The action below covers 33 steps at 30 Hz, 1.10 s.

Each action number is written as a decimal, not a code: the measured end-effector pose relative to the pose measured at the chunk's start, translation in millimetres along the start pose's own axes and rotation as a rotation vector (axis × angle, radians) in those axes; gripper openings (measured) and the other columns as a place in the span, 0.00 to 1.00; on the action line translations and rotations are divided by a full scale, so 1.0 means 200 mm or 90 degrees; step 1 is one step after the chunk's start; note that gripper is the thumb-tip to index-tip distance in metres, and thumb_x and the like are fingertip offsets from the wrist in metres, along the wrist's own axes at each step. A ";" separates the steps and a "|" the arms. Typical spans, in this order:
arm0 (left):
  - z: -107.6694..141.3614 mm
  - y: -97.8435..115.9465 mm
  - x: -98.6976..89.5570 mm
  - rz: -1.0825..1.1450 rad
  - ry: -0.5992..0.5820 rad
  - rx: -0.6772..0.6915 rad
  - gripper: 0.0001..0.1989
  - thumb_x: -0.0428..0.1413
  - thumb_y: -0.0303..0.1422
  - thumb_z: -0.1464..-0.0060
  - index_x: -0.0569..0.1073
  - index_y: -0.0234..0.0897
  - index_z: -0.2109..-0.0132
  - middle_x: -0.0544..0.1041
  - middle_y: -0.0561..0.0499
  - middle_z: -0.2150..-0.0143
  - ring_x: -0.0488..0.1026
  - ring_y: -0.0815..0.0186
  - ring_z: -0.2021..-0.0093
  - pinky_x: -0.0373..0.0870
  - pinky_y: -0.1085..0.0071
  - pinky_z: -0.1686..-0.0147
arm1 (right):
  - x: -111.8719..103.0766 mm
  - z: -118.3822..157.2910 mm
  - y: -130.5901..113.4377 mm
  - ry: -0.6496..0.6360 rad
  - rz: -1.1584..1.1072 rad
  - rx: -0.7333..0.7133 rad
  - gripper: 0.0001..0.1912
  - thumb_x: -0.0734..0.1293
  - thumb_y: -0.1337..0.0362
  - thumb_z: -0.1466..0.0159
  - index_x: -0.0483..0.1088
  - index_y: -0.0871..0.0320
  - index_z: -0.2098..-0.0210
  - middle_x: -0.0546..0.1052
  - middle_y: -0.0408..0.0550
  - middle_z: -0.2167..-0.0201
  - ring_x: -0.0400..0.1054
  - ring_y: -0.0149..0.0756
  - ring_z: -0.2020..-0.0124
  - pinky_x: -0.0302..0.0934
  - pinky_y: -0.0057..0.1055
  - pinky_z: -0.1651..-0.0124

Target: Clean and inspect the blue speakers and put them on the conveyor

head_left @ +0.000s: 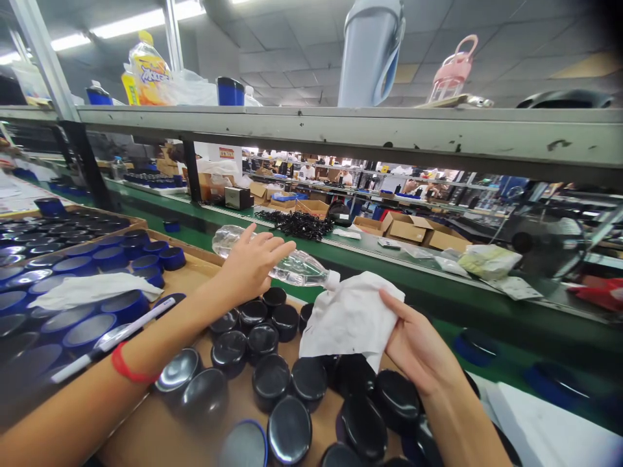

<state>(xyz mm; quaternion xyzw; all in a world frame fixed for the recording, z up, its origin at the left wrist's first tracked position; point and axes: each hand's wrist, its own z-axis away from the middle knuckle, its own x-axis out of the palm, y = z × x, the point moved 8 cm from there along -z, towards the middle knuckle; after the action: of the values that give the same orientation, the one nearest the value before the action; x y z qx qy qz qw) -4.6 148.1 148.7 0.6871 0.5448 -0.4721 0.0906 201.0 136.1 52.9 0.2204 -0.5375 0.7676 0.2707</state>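
My left hand (250,264) is wrapped round a clear plastic bottle (302,269), which lies tilted on its side with its white cap end toward the right. A white cloth (348,318) hangs against the cap end, and my right hand (413,340) pinches its right edge between thumb and fingers. Below both hands, several glossy black round caps (270,377) stand on a brown cardboard surface (204,421). A red band circles my left wrist.
Several blue-rimmed round pieces (90,329) fill the left side, with another white cloth (97,288) and a white marker (114,337) on them. A green conveyor (448,311) runs behind. A metal shelf (292,123) crosses above. White sheets (545,425) lie at the lower right.
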 end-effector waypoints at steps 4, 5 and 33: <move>0.00 -0.01 -0.02 -0.012 0.017 0.008 0.31 0.52 0.15 0.57 0.71 0.32 0.44 0.80 0.40 0.50 0.75 0.45 0.47 0.63 0.36 0.39 | 0.00 0.00 0.00 0.000 0.015 -0.007 0.17 0.59 0.67 0.28 0.72 0.69 0.45 0.79 0.60 0.48 0.73 0.46 0.43 0.56 0.44 0.32; 0.00 -0.01 -0.02 -0.015 0.020 0.010 0.31 0.51 0.15 0.57 0.71 0.32 0.44 0.79 0.40 0.50 0.75 0.44 0.47 0.63 0.35 0.39 | 0.00 0.00 -0.01 0.004 0.020 -0.008 0.17 0.59 0.67 0.28 0.72 0.69 0.45 0.79 0.60 0.48 0.72 0.47 0.43 0.55 0.46 0.32; 0.55 -0.94 0.41 0.186 0.135 -0.643 0.21 0.58 0.42 0.38 0.70 0.32 0.45 0.74 0.42 0.44 0.75 0.54 0.48 0.74 0.51 0.50 | -0.08 0.07 -0.24 0.027 0.000 -0.129 0.22 0.61 0.76 0.39 0.76 0.62 0.48 0.82 0.55 0.54 0.78 0.46 0.52 0.73 0.41 0.46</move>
<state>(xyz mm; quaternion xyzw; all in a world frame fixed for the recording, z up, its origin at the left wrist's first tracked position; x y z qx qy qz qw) -224.5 205.2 101.8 0.6707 0.6089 -0.0614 0.4192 245.4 134.4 81.7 0.1754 -0.6063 0.7141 0.3028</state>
